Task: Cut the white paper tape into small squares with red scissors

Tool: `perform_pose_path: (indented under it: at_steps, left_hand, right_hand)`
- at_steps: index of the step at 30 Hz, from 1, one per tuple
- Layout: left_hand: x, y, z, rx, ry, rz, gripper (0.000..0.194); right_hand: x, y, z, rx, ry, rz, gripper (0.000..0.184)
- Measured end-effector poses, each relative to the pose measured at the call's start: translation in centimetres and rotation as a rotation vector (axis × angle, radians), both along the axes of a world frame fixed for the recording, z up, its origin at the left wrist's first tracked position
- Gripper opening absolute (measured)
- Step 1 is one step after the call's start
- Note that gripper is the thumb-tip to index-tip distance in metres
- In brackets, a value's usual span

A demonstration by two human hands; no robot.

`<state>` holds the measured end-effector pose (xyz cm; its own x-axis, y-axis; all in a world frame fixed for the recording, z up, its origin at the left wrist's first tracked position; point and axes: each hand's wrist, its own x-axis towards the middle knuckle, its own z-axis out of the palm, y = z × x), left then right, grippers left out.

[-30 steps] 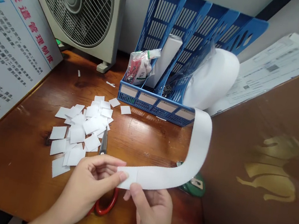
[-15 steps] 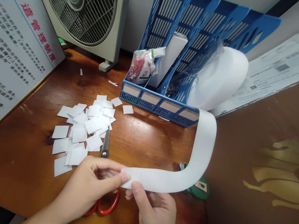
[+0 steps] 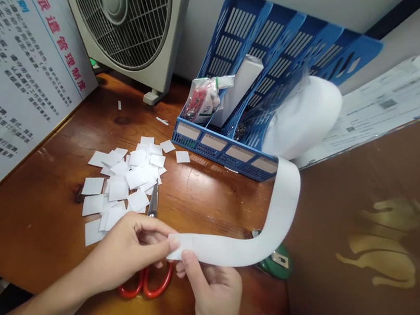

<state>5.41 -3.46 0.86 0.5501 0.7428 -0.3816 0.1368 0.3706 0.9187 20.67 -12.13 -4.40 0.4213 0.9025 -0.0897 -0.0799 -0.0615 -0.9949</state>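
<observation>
A long white strip [image 3: 235, 252] curves down from the front of the blue file rack and ends between my hands. My left hand [image 3: 133, 251] pinches its free end between thumb and fingers. Just to the right, my right hand [image 3: 213, 295] grips the lower edge of the same strip, thumb on top. Scissors with red handles [image 3: 155, 289] lie on the table under my hands, their blades pointing away and partly covered by my left hand. Beyond them is a loose pile of cut white squares [image 3: 116, 188].
The blue file rack [image 3: 226, 152] holds a white roll [image 3: 305, 116], a narrow white box [image 3: 239, 91] and a small plastic bag [image 3: 202, 101]. A green tape measure [image 3: 277, 262] sits by a brown carton [image 3: 377, 203]. A box fan [image 3: 169, 30] and a printed board [image 3: 21, 71] stand at left.
The view has shifted slightly, so the rack and pile sit a little lower. Both hands keep hold of the strip's end, with only a slight shift of the fingers.
</observation>
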Motion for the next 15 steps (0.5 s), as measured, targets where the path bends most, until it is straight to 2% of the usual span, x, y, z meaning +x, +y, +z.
perform_pose_path:
  at_steps: [2,6,8,10,12,13,15]
  left_hand:
    - [-0.4,0.6,0.4,0.054,0.041,0.047,0.023]
    - [-1.5,2.0,1.6,0.173,0.083,0.050,0.019]
    - [-1.9,2.6,2.1,0.209,0.096,0.040,0.018]
    - [-2.0,2.8,2.5,0.217,0.089,0.037,0.018]
    - [-1.9,2.6,2.6,0.203,0.071,0.025,0.018]
    - [-1.8,2.5,2.6,0.194,0.062,0.015,0.018]
    - [-1.5,2.1,2.5,0.172,0.052,-0.010,0.020]
  right_hand:
    - [-0.4,-0.6,0.0,-0.024,-0.196,0.064,0.020]
    - [-3.3,-1.9,0.6,-0.076,-0.879,0.189,0.019]
    - [-5.2,-1.7,1.5,-0.199,-1.085,0.209,0.017]
    - [-6.6,-0.6,2.7,-0.383,-1.187,0.274,0.012]
    - [-7.0,1.0,4.0,-0.582,-1.175,0.376,0.018]
    - [-6.9,1.7,4.4,-0.621,-1.139,0.409,0.021]
    - [-6.5,2.9,4.8,-0.588,-1.066,0.439,0.022]
